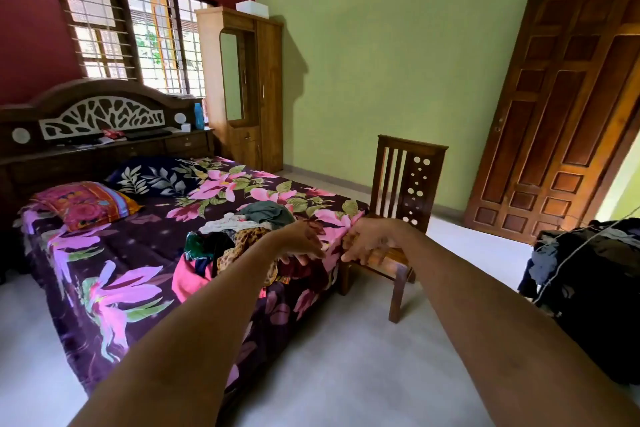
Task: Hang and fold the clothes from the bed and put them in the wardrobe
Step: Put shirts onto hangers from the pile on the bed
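Note:
A heap of mixed clothes lies on the near right corner of the bed, which has a dark purple floral cover. A grey-green garment tops the heap. Both my arms stretch forward over the bed corner. My left hand hovers above the heap's right side with fingers spread and relaxed, holding nothing. My right hand hangs just to its right, in front of the chair, fingers loosely extended and empty. A wooden wardrobe with a mirror stands in the far corner, doors closed.
A wooden chair stands against the bed's foot corner. A tall wooden door leans open on the right. A rack draped with dark clothes stands at the right edge. Two pillows lie near the headboard. Pale floor surrounds the bed.

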The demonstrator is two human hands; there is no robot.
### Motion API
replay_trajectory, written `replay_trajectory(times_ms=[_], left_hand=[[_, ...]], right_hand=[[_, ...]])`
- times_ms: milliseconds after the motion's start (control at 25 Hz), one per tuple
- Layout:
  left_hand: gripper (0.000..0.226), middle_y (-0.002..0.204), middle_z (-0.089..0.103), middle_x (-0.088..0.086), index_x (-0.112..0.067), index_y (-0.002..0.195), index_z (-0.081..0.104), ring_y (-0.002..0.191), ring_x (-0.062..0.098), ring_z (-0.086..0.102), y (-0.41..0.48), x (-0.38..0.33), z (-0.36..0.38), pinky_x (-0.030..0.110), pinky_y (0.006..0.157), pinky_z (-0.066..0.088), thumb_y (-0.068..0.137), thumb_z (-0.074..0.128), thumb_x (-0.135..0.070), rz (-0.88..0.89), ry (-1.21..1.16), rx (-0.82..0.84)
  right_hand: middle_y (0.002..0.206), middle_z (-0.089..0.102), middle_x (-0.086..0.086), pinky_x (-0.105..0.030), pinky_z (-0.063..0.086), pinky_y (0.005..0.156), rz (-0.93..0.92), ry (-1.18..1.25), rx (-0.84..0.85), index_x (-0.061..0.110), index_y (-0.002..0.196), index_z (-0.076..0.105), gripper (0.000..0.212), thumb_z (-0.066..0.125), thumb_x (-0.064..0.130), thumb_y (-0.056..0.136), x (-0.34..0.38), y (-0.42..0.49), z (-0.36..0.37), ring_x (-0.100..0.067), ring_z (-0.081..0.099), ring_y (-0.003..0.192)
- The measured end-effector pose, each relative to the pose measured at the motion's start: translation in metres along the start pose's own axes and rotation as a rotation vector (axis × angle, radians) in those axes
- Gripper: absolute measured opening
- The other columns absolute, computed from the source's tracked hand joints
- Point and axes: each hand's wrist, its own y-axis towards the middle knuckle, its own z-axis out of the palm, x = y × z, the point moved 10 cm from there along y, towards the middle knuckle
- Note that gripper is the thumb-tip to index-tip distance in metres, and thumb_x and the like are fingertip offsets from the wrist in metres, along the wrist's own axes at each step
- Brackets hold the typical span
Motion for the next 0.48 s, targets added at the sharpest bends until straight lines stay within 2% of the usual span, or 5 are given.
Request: replay_trajectory(times_ms=[160, 240, 320, 480], left_hand=[[0.034, 0.119, 0.063, 0.012, -0.006, 0.121, 0.057, 0.106, 0.025, 0.063, 0.021, 0.022, -0.002, 0.027, 0.072, 0.051, 0.091, 0.06, -0.02, -0.046, -0.017, -0.006], [0.034, 0.119, 0.063, 0.011, -0.006, 0.12, 0.058, 0.104, 0.024, 0.064, 0.046, 0.044, -0.005, 0.033, 0.076, 0.052, 0.09, 0.062, -0.021, -0.081, -0.045, -0.005], [0.034, 0.117, 0.065, 0.01, -0.008, 0.119, 0.059, 0.102, 0.023, 0.065, 0.074, 0.062, -0.014, 0.039, 0.081, 0.053, 0.088, 0.064, -0.022, -0.108, -0.056, -0.008], [0.032, 0.11, 0.067, 0.006, -0.008, 0.115, 0.061, 0.097, 0.022, 0.066, 0.142, 0.089, -0.044, 0.027, 0.064, 0.051, 0.088, 0.065, -0.023, -0.132, -0.065, -0.03]], right_hand=[[0.115, 0.065, -0.011, -0.043, 0.054, 0.087, -0.04, -0.06, 0.051, 0.01, 0.126, 0.055, 0.048, 0.072, 0.022, 0.083, 0.009, 0.04, 0.005, -0.022, 0.064, 0.096], [0.116, 0.064, -0.013, -0.04, 0.055, 0.084, -0.046, -0.061, 0.067, 0.01, 0.125, 0.055, 0.048, 0.073, 0.022, 0.082, 0.012, 0.07, 0.005, -0.024, 0.063, 0.099], [0.108, 0.065, -0.01, -0.042, 0.055, 0.086, -0.064, -0.051, 0.071, 0.009, 0.123, 0.056, 0.046, 0.073, 0.022, 0.082, 0.018, 0.103, -0.001, -0.023, 0.064, 0.096], [0.108, 0.065, -0.01, -0.046, 0.053, 0.09, -0.087, -0.074, 0.09, 0.008, 0.123, 0.054, 0.045, 0.071, 0.023, 0.084, 0.029, 0.183, -0.023, -0.026, 0.065, 0.099]])
